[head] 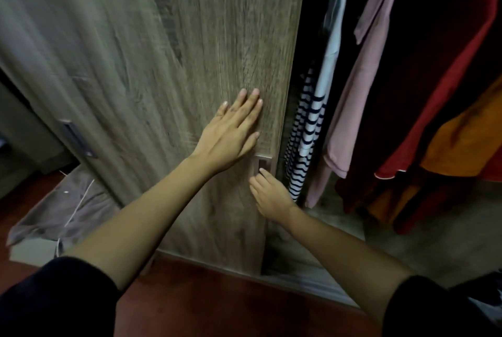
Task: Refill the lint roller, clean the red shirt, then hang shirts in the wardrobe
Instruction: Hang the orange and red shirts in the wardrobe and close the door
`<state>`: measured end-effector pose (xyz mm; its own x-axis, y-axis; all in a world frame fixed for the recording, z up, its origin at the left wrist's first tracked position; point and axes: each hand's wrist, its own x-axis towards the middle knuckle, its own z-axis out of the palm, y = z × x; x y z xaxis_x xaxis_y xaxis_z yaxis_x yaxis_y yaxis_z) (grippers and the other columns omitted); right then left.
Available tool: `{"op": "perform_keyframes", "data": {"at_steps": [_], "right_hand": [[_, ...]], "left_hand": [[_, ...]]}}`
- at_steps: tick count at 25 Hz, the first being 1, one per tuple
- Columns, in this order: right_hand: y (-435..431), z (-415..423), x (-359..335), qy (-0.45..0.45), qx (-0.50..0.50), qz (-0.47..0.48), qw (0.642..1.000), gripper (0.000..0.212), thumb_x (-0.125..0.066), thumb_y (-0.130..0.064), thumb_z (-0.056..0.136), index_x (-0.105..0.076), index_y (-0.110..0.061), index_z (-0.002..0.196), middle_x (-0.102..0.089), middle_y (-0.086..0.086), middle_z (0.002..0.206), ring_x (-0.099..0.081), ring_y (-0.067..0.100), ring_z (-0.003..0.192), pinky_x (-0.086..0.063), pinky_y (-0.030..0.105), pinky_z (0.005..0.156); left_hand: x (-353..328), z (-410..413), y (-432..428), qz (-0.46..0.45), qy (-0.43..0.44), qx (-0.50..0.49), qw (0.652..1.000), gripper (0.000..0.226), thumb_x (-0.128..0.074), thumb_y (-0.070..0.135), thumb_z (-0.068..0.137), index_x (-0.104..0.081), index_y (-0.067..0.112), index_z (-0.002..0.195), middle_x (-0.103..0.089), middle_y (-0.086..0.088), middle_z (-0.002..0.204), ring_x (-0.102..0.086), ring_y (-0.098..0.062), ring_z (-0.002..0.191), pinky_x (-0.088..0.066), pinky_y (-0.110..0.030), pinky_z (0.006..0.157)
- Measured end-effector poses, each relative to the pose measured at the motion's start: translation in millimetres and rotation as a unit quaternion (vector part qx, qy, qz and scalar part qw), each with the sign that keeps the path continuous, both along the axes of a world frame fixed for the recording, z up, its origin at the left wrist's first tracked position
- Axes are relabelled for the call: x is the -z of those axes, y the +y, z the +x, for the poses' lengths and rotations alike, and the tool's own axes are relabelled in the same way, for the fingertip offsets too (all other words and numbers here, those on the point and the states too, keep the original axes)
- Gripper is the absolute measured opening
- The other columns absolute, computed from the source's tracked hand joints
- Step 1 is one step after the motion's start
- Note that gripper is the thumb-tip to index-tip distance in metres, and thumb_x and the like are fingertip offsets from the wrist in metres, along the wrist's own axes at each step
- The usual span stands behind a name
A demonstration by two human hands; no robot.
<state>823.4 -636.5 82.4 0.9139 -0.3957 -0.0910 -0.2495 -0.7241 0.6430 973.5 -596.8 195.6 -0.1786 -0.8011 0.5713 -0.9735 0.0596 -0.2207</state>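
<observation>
My black sleeves [54,298] sit closest, over the red-brown floor [203,304] at the foot of the wardrobe door [163,59]. Both bare forearms reach up to that door.

My right hand [271,196] is low on the door, near its right edge. Its fingers are bent, and the index tip touches the lower end of the recessed handle [264,163]. I cannot tell whether the fingers hook into the recess.

Just above the handle, my left hand [233,130] lies flat on the wood with its fingers straight and slightly spread. It holds nothing.

Left of the door, low down, a grey fabric-covered bundle [54,209] rests on the floor with a thin white cord across it. A second metal handle [77,138] shows on the panel above it.

Right of the door the wardrobe [402,244] stands open, with clothes hanging inside. Nearest the door's edge is a white and navy striped garment [307,133], then a pink shirt [361,86]. Beyond that hangs a dark maroon piece [404,86]. The red shirt [445,92] hangs farthest from the door, with an orange garment [461,143] in front of its lower part.
</observation>
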Motion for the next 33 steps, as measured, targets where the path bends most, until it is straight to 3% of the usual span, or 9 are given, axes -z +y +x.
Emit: {"op": "perform_keyframes", "data": {"at_steps": [4, 9, 12, 18, 22, 29, 33], "right_hand": [[-6, -5, -1, 0.085, -0.016, -0.082, 0.993, 0.051, -0.031, -0.028, 0.098, -0.022, -0.007, 0.144, -0.025, 0.009, 0.151, -0.020, 0.027, 0.140, -0.004, 0.042, 0.119], [-5, -11, -7, 0.074, -0.028, -0.082, 0.993, 0.048, -0.028, -0.020, 0.099, -0.023, -0.002, 0.143, -0.029, 0.011, 0.148, -0.027, 0.027, 0.135, -0.013, 0.039, 0.118], [-9, -34, -9, 0.084, -0.018, -0.063, 0.994, 0.047, -0.024, -0.018, 0.099, -0.021, 0.000, 0.142, -0.026, 0.012, 0.150, -0.026, 0.029, 0.135, -0.011, 0.040, 0.118], [-21, -112, -10, 0.082, 0.013, -0.048, 0.995, 0.045, -0.025, -0.017, 0.098, -0.027, -0.002, 0.141, -0.027, 0.012, 0.149, -0.028, 0.029, 0.135, -0.009, 0.040, 0.117], [-30, -178, -10, 0.075, 0.073, -0.046, 0.993, 0.047, -0.032, -0.018, 0.097, -0.027, -0.001, 0.141, -0.031, 0.012, 0.146, -0.029, 0.028, 0.134, -0.011, 0.040, 0.117], [-51, -300, -8, 0.100, 0.187, -0.028, 0.977, 0.050, -0.041, -0.022, 0.094, -0.031, -0.006, 0.141, -0.030, 0.012, 0.146, -0.027, 0.028, 0.134, -0.013, 0.041, 0.117], [-66, -367, -9, 0.117, 0.239, -0.013, 0.964, 0.049, -0.034, -0.022, 0.097, -0.028, -0.005, 0.143, -0.023, 0.012, 0.151, -0.022, 0.030, 0.137, -0.011, 0.040, 0.117]], "left_hand": [[2, 2, -6, -0.002, -0.017, 0.015, 1.000, 0.063, -0.036, 0.039, 0.092, -0.028, 0.004, 0.143, -0.025, -0.015, 0.152, -0.013, -0.027, 0.140, -0.023, -0.044, 0.110], [2, -9, -9, -0.014, -0.037, 0.018, 0.999, 0.065, -0.041, 0.037, 0.087, -0.031, 0.004, 0.142, -0.030, -0.016, 0.150, -0.018, -0.027, 0.139, -0.028, -0.046, 0.108], [3, -26, -15, -0.022, -0.046, 0.033, 0.998, 0.068, -0.045, 0.034, 0.084, -0.028, 0.005, 0.143, -0.030, -0.014, 0.151, -0.018, -0.025, 0.139, -0.028, -0.045, 0.109], [1, -97, -39, -0.031, -0.075, 0.071, 0.994, 0.073, -0.050, 0.027, 0.077, -0.028, 0.007, 0.143, -0.032, -0.011, 0.151, -0.022, -0.025, 0.139, -0.033, -0.045, 0.107], [1, -159, -59, -0.037, -0.094, 0.101, 0.990, 0.079, -0.058, 0.026, 0.075, -0.024, 0.010, 0.145, -0.027, -0.007, 0.153, -0.015, -0.019, 0.140, -0.024, -0.040, 0.111], [-1, -277, -105, -0.077, -0.142, 0.178, 0.971, 0.063, -0.034, 0.026, 0.082, -0.031, 0.013, 0.144, -0.033, -0.002, 0.151, -0.031, -0.017, 0.139, -0.017, -0.034, 0.110], [1, -351, -129, -0.093, -0.142, 0.202, 0.965, 0.062, -0.030, 0.027, 0.083, -0.033, 0.014, 0.144, -0.035, -0.001, 0.150, -0.032, -0.015, 0.138, -0.019, -0.033, 0.110]]}}
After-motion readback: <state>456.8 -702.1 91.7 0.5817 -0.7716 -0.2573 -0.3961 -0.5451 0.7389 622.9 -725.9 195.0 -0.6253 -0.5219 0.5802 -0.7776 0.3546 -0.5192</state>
